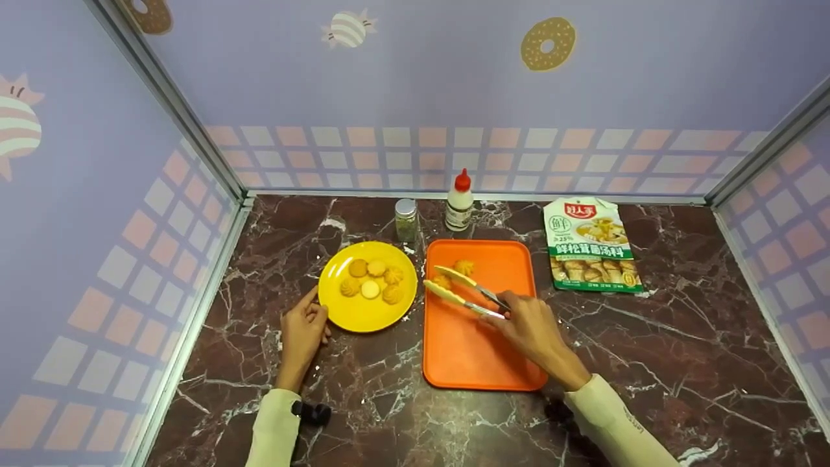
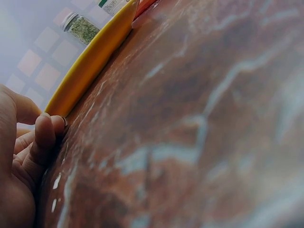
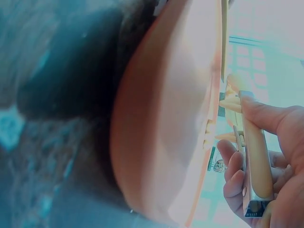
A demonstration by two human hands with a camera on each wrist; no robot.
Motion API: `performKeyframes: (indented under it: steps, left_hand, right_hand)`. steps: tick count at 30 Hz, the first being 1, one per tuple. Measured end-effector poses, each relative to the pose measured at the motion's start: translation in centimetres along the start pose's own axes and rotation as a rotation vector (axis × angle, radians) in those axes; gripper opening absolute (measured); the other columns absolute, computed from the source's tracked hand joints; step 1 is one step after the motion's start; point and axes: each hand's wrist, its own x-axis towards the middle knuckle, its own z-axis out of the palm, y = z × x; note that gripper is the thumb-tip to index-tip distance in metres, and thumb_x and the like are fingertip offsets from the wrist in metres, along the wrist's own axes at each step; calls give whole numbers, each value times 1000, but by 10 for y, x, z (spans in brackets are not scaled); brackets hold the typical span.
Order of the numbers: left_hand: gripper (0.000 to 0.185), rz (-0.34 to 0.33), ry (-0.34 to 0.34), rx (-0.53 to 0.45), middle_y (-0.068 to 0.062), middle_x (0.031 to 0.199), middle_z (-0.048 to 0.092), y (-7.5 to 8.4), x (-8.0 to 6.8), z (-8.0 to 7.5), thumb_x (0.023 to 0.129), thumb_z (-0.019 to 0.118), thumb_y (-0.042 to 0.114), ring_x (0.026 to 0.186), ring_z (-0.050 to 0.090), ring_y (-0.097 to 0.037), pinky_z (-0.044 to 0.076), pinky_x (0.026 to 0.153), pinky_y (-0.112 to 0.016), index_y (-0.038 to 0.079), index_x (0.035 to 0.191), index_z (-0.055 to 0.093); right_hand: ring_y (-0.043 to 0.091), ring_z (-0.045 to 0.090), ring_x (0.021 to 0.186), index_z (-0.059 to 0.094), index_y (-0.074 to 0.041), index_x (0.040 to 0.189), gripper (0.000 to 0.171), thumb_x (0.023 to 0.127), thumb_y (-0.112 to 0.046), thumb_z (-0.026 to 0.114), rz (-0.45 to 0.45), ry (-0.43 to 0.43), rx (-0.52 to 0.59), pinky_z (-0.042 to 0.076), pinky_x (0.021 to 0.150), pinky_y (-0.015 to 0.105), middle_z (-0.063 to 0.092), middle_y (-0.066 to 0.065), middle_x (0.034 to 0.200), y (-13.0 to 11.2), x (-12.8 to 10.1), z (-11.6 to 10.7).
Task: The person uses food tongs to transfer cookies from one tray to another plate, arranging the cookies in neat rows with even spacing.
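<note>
My left hand point(image 1: 305, 326) pinches the near-left rim of a yellow plate point(image 1: 363, 318); in the left wrist view the fingertips point(image 2: 57, 122) meet its edge. Several round and swirled cookies point(image 1: 369, 289) lie on the plate. My right hand point(image 1: 533, 326) grips metal tongs point(image 1: 476, 308) with pale yellow tips, arms spread apart, over an orange tray point(image 1: 480, 357). One cookie point(image 1: 443, 281) shows between the tong tips; whether they squeeze it I cannot tell. Another swirled cookie point(image 1: 464, 267) lies just beyond. The right wrist view shows fingers and thumb around the tongs point(image 3: 259, 161).
Behind the plate and tray stand a spice jar point(image 1: 406, 220) and a white squeeze bottle point(image 1: 459, 211) with a red cap. A green and white food packet point(image 1: 590, 246) lies to the tray's right. Patterned walls point(image 1: 415, 78) enclose the dark marbled table point(image 1: 681, 337).
</note>
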Motion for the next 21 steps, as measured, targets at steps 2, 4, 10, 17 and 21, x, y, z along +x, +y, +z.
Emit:
performKeyframes:
  steps: [2, 4, 10, 17, 21]
  left_hand:
    - [51, -6, 6, 5, -17, 81, 70, 1, 0, 0, 105, 63, -4, 46, 58, -15, 48, 39, -23, -6, 155, 58]
    - [51, -8, 10, 0, -18, 82, 70, 1, 0, 0, 104, 63, -4, 47, 59, -15, 48, 39, -23, -6, 155, 58]
    - [50, -4, 9, -23, -23, 85, 71, 1, 0, 0, 105, 63, -5, 47, 59, -16, 48, 39, -22, -6, 154, 59]
    - [50, 9, 1, 31, -17, 82, 71, 1, 0, 0, 106, 62, -3, 47, 60, -16, 49, 40, -23, -5, 156, 58]
    - [51, 3, 2, 34, -16, 81, 72, 0, 0, 0, 104, 63, -3, 48, 60, -16, 50, 40, -24, -6, 155, 58]
  right_hand:
    - [25, 62, 61, 76, -4, 106, 39, 84, -27, 98, -2, -3, -3, 54, 54, 48, 72, 7, 77, -2, 0, 1]
    - [25, 63, 61, 75, -4, 106, 39, 84, -28, 98, -4, -5, -3, 54, 54, 48, 72, 7, 78, -4, 1, 1]
    - [28, 66, 63, 77, -3, 107, 40, 84, -28, 98, -18, 5, -4, 55, 55, 50, 73, 9, 80, -9, 3, 1]
    - [28, 67, 64, 76, -3, 104, 38, 84, -27, 98, -61, 13, 1, 55, 55, 47, 74, 10, 79, -13, 7, 3]
    - [29, 67, 64, 75, -4, 104, 39, 83, -27, 98, -80, 21, -4, 54, 54, 46, 73, 9, 78, -17, 9, 4]
